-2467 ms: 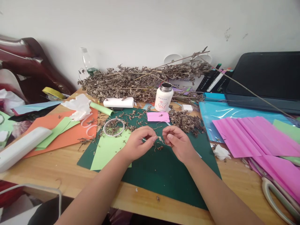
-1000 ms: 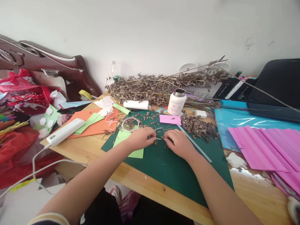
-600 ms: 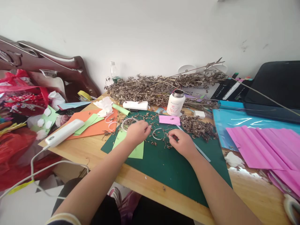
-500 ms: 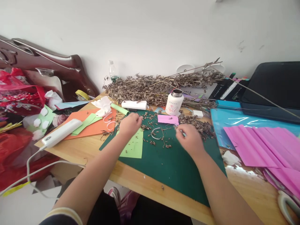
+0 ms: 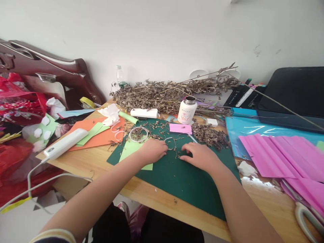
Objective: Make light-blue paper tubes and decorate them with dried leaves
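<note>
Both my hands rest on a dark green cutting mat [image 5: 177, 182], on either side of a scatter of dried leaf bits and curled stems [image 5: 174, 148]. My left hand [image 5: 152, 151] is palm down with its fingers curled, the tips at the left edge of the scraps; what they hold, if anything, is hidden. My right hand [image 5: 199, 156] lies flatter, its fingers stretched left toward the same scraps and holding nothing. A light green paper [image 5: 130, 149] lies partly under my left wrist.
Beyond the hands are a tape ring [image 5: 138, 134], a pink note [image 5: 180, 128], a white bottle [image 5: 186, 110], a crumbled leaf pile [image 5: 210, 135] and a heap of dried branches [image 5: 172, 92]. Pink paper [image 5: 286, 155] and scissors [image 5: 306, 216] lie right; a corded white device [image 5: 64, 143] left.
Half a second ago my hands were apart, the left near the tape ring and the right raised by the pink note. Both have come back down beside the scraps.
</note>
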{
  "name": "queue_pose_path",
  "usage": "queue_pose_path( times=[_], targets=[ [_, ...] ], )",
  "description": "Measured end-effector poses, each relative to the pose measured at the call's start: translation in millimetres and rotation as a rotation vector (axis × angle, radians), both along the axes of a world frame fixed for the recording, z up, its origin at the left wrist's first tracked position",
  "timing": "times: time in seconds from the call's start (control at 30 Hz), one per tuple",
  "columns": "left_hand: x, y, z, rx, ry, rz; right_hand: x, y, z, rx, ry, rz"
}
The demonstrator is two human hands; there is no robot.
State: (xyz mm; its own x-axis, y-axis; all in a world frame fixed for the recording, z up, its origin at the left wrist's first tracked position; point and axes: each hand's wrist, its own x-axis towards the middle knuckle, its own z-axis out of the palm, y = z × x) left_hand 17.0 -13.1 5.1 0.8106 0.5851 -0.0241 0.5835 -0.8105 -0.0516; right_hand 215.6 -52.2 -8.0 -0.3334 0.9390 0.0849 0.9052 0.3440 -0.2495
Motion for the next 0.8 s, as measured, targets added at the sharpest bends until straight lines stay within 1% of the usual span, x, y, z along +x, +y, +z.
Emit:
queue_pose_path(
  times=[0.07, 0.13, 0.23, 0.33, 0.4, 0.43, 0.5, 0.57, 0.6, 0.63, 0.7, 0.8],
  targets=[
    [-1, 3, 1.7, -0.016, -0.053, 0.037, 1, -1, -1.6, -0.016, -0.016, 0.026],
    [-3, 2, 3.7, -0.078, -0.145, 0.120, 1, -2, -2.9, -0.011, -0.028, 0.033],
    [-4, -4, 4.5, -0.240, -0.319, 0.267, -5, -2, -2.8, -0.020, -0.032, 0.046],
    [-3, -10, 2.0, -0.392, -0.487, 0.366, -6, -1, 0.4, 0.007, 0.038, 0.016],
    [0, -12, -0.6, -0.475, -0.584, 0.411, 0, 0, 3.3, 0.054, 0.128, -0.072],
    [1, -12, -1.8, -0.510, -0.625, 0.427, 6, 1, 4.7, 0.095, 0.173, -0.150],
    [3, -11, -3.6, -0.547, -0.692, 0.453, 20, 2, 6.5, 0.226, 0.216, -0.355],
    [5, -10, -4.1, -0.561, -0.734, 0.470, 32, 3, 6.2, 0.376, 0.204, -0.545],
    [6, -9, -3.9, -0.571, -0.748, 0.477, 37, 4, 5.1, 0.437, 0.198, -0.603],
    [9, -8, -3.4, -0.586, -0.759, 0.482, 40, 5, 3.5, 0.486, 0.210, -0.634],
    [21, -3, -2.2, -0.610, -0.779, 0.485, 43, 7, -0.8, 0.565, 0.297, -0.649],
    [58, 12, -0.3, -0.574, -0.807, 0.480, 42, 10, -7.2, 0.715, 0.415, -0.651]
  ],
)
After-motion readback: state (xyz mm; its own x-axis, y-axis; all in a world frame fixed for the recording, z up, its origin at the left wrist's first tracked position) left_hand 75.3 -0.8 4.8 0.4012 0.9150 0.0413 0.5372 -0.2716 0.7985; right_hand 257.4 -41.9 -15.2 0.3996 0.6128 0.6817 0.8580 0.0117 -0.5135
